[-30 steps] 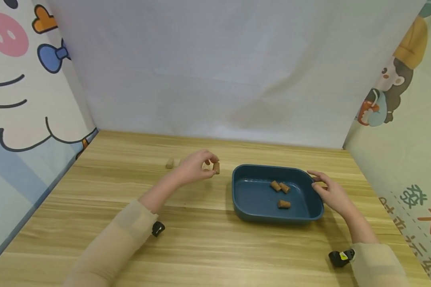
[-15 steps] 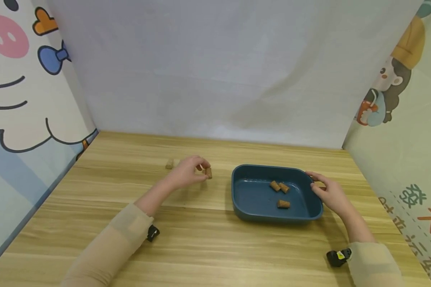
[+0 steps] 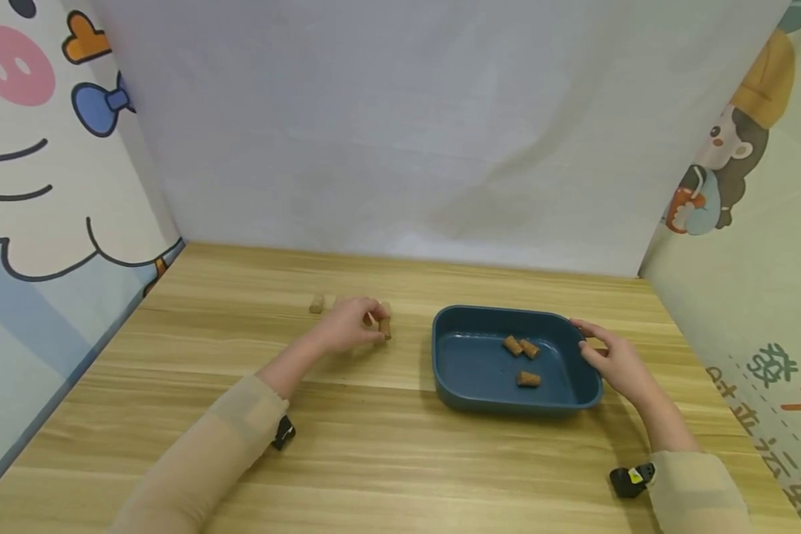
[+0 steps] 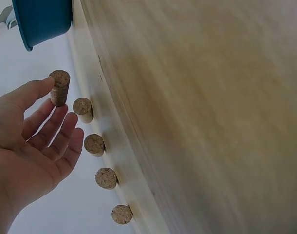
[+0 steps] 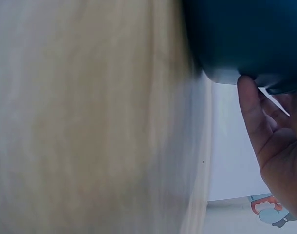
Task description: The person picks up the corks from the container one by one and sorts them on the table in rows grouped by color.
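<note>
My left hand (image 3: pixel 350 324) pinches a cork stopper (image 4: pixel 60 88) between thumb and fingertips, left of the blue box. Whether that cork touches the table cannot be told. Behind the hand, several more corks (image 4: pixel 94 145) stand in a row, partly hidden in the head view; the leftmost cork (image 3: pixel 317 303) shows whole there. My right hand (image 3: pixel 617 363) holds the right end of the blue rectangular box (image 3: pixel 517 407), fingers at its far corner and thumb at the rim. Three corks lie in the box, two of them close together and one cork (image 3: pixel 528 380) nearer the front.
The wood-grain table (image 3: pixel 374 467) is bounded by a pale cloth backdrop (image 3: pixel 400 148) at the back. Cartoon-printed panels stand at the left and right sides. A black wrist camera (image 3: pixel 630 480) hangs at the right sleeve, and another sits at the left sleeve.
My left hand has moved left and slightly toward me with its cork, and another cork now shows behind its fingertips. The right hand and the box keep their place.
</note>
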### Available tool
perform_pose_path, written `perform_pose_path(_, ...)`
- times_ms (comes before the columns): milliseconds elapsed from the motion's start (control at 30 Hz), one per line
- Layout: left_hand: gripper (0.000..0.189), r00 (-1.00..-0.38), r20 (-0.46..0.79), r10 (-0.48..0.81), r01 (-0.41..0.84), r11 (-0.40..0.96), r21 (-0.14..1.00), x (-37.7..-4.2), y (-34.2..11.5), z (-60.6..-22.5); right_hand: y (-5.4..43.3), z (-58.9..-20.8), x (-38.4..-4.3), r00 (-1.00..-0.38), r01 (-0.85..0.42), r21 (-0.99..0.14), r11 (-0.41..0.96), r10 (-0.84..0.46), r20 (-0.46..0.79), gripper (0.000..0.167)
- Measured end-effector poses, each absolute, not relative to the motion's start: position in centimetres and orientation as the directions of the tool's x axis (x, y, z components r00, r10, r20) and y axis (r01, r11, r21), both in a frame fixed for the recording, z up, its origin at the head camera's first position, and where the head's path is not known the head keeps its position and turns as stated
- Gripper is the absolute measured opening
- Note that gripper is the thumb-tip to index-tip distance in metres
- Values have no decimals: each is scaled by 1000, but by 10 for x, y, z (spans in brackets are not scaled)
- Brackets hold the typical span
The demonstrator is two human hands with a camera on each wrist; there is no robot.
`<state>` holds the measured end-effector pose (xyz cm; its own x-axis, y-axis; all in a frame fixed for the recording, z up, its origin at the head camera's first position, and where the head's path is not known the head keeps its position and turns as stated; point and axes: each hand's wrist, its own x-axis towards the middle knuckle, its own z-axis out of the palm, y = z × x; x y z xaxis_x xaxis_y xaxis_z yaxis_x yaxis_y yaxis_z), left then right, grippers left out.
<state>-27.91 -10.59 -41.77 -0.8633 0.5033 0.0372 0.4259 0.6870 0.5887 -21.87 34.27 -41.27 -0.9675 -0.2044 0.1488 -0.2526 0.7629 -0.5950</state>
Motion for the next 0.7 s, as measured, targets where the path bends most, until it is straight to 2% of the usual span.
perform_pose_path(300,26,-850,-57,523,391,701,596,-282,-106,-425,342,-414,-219,-966,-259,-586,768,-214,147,42)
perform_pose_path(700,31,-841,-86,534,384,702,600,-283,-106,-425,344,-416,-220,-968,-250,-602,758,-217,129,43)
